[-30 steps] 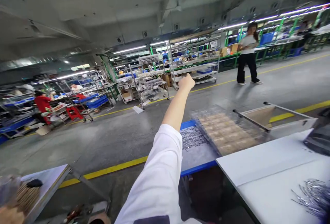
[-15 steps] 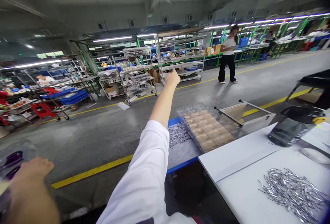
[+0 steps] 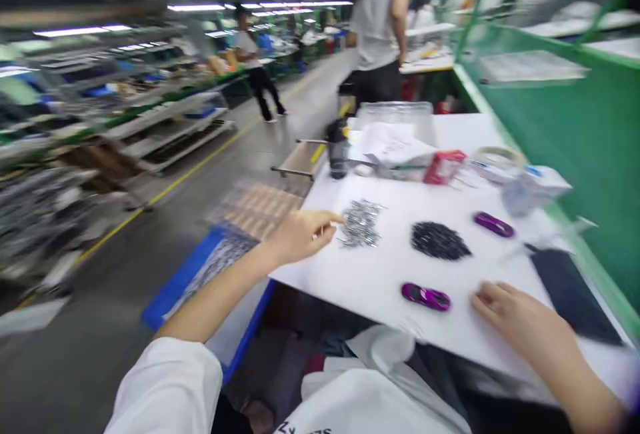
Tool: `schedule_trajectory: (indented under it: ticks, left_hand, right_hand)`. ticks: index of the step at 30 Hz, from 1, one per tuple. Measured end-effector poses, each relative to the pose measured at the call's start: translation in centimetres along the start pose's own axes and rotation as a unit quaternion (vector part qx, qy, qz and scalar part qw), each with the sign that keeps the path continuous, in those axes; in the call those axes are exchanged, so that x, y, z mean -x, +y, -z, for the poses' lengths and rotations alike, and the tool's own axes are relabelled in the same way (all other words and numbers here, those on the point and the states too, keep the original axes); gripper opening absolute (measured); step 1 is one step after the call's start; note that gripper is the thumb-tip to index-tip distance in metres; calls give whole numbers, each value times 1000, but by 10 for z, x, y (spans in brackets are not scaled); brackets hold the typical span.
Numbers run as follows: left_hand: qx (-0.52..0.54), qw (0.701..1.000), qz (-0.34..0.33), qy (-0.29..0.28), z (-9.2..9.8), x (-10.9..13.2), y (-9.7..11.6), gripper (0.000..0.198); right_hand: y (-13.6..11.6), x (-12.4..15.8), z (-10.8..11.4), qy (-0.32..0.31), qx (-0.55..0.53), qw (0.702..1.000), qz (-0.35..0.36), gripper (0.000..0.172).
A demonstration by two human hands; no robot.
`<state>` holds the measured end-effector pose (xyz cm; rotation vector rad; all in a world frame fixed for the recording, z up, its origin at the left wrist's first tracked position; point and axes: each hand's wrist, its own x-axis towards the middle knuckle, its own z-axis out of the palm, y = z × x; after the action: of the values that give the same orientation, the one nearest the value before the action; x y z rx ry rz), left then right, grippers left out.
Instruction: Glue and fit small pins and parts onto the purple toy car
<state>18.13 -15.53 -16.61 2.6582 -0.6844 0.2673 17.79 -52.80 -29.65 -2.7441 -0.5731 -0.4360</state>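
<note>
One purple toy car (image 3: 426,297) sits near the front edge of my white worktable (image 3: 345,281), near my right hand (image 3: 520,314) but apart from it. That hand is low, fingers loosely curled; its underside is hidden, so I cannot tell whether I have hold of anything. A second purple car (image 3: 494,225) lies farther back.

My left hand (image 3: 307,234) reaches over the table's left side, index finger stretched to the edge of a loose heap of slim silver pieces (image 3: 361,224). My other fingers are bent in; blur keeps me from telling whether I touch or pinch a piece. A heap of black pieces (image 3: 440,241) lies between the silver ones and the second car.

Beside the table, below my left forearm, a blue-rimmed tray (image 3: 184,277) holds many small metallic pieces (image 3: 220,267) on a pale base. Next to it, a clear plastic tray (image 3: 223,207) holds rows of tan items (image 3: 265,211).

At the table's back stands a clear plastic bin (image 3: 420,114), papers (image 3: 393,144) in front; its contents are too blurred to tell. A dark drinking bottle (image 3: 338,154) stands upright to their left, and a red packet (image 3: 444,167) lies to their right.
</note>
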Motion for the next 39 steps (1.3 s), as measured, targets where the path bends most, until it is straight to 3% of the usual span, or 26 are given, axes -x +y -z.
schedule_trajectory:
  ticks: [2,4,7,11,17,21,23,26,30,33,39]
  left_hand:
    - [42,986,-128,-95,-45,-13,21,25]
    - [59,966,-198,-157,-81,-26,38,29]
    - [76,951,-221,-204,-119,-47,51,43]
    - [122,944,-206,-228,-147,-65,53,41]
    - [190,940,-165,-229,-161,-63,46,37]
    - [213,947,-179,-161,-165,-57,43,31]
    - [220,950,-184,-120,-167,-54,42,27]
    - [212,957,-188,-70,-170,-53,41,20]
    - [199,961,-188,-28,-173,-54,38,14]
    - [198,962,-183,-33,-174,-55,36,16]
    - [199,963,-177,-39,-172,-54,35,18]
  right_hand:
    - [0,3,-1,-48,26,997,-61,19]
    - [0,0,1,-66,-3,995,-76,17]
    - [3,-3,7,-72,-26,993,-89,17]
    - [7,-2,12,-91,-40,994,-48,17]
    - [12,-11,8,-122,-16,992,-5,18]
    - [13,-16,9,-133,32,989,55,15]
    - [7,-16,9,-100,30,993,57,12]
    - [-14,-14,5,0,-14,999,47,3]
    - [-42,-20,-2,89,3,989,118,12]
    - [-49,-28,-7,121,44,977,170,16]
    - [-48,-33,-14,133,64,971,187,16]
